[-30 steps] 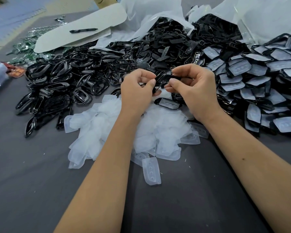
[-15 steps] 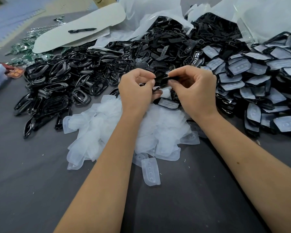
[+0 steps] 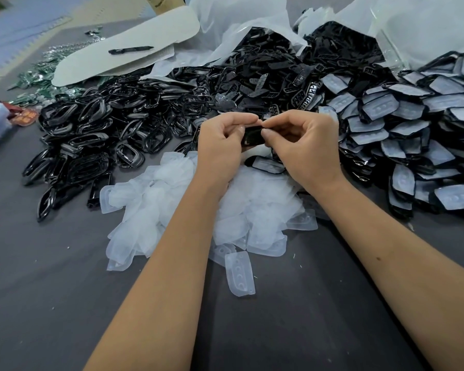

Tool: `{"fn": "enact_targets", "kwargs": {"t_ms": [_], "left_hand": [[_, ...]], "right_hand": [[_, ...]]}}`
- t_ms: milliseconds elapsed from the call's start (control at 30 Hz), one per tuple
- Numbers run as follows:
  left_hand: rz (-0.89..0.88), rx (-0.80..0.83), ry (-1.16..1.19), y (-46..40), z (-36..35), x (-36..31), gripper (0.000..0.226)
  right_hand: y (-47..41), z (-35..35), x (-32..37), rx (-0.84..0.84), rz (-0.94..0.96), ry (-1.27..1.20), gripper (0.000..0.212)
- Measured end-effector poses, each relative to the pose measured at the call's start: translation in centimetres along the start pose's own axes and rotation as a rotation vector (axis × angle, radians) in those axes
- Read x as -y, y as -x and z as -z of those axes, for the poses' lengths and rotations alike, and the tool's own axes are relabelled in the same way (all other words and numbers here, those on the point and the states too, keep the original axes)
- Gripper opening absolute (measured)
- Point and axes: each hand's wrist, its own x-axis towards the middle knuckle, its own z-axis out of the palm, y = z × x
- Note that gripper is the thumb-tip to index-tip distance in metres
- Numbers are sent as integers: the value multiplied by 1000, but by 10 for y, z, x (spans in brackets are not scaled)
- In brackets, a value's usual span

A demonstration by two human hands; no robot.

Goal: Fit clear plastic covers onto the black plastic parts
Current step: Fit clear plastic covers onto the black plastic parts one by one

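Black part (image 3: 252, 137) held above the heap of clear covers (image 3: 188, 210), centre of view, raised off the grey table (image 3: 51, 290). Table surface is dark grey, matte, with small pale specks. Pale floor mats show at 11 o'clock beyond the table edge.

Left hand (image 3: 220, 145): fingers curled, thumb and forefinger pinching the part's left end. Right hand (image 3: 308, 145): fingers curled, thumb and forefinger pinching the part's right end. The fingertips of both hands meet over its top edge. Whether a cover is already on the part, cannot tell.

At 9 to 10 o'clock of the hands, a pile of bare black frames (image 3: 97, 140). At 12 o'clock, more black parts spilling from white plastic bags (image 3: 239, 22). At 3 o'clock, a stack of covered parts (image 3: 413, 129). One covered part (image 3: 268, 165) lies just under the right hand, partly hidden by it. A single cover (image 3: 239, 274) lies apart at 6 o'clock. At 11 o'clock, a white board (image 3: 123, 41) with a black pen (image 3: 130, 50) on it.
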Motion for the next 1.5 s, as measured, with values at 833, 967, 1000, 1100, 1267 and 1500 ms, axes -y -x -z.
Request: {"fn": "enact_targets", "kwargs": {"t_ms": [833,967,1000,1100,1267,1500], "left_hand": [[-16,127,337,3,4,-1,27],[-36,90,267,4,2,-2,20],[-42,91,252,4,3,-3,21],[-62,90,202,2,7,-7,22],[-68,26,77,-5,22,-13,21],[37,-100,126,-12,57,-10,24]], "right_hand": [[-3,4,-3,-14,-179,-322,12],[-3,3,-3,-35,-105,-167,10],[-3,3,-2,-45,-77,-117,10],[-2,1,4,-63,-18,-11,11],[-4,3,22,-25,92,208,35],[4,2,75,1192,52,137,14]]}}
